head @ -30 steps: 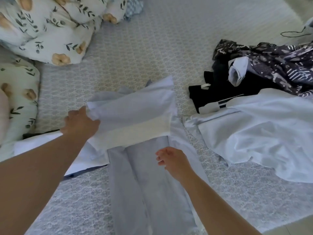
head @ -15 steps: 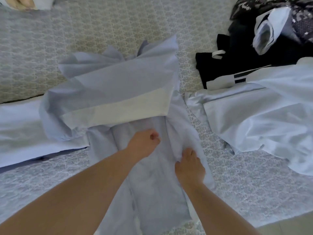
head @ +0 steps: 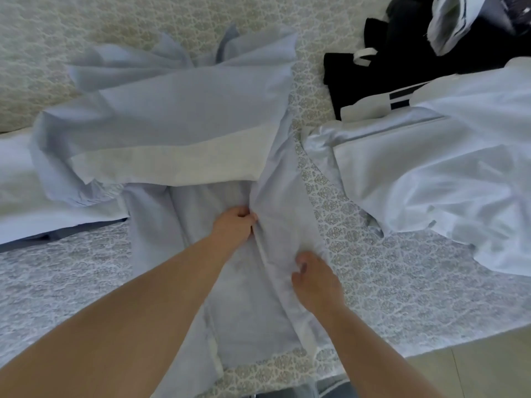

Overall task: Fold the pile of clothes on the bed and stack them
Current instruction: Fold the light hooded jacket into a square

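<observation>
- A flat white cloth (head: 17, 182) lies at the far left on the bed (head: 71, 282), partly under the shirt
- The pale blue shirt (head: 178, 119) is spread in the middle of the bed, with its top part folded across and a cream strip along the fold
- The left hand (head: 234, 222) is on the middle of the shirt, fingers curled and pinching a ridge of the blue cloth
- The right hand (head: 314, 282) is just beside it, nearer the person, fingers bent and gripping the right side flap of the same shirt
- To do this step well, I think both hands should lift the right flap together and lay it over toward the middle so the edge runs straight
- Then it helps to press the fold flat so there are no bumps, because the thin cloth wrinkles fast
- To the right, a white shirt (head: 431, 173) lies loose and not folded yet, close to the blue one but not on it
- At the far right top, a black top with white stripes (head: 359, 81) waits in the pile, partly under the white shirt
- Most of the pile is not folded, so the job looks early
</observation>
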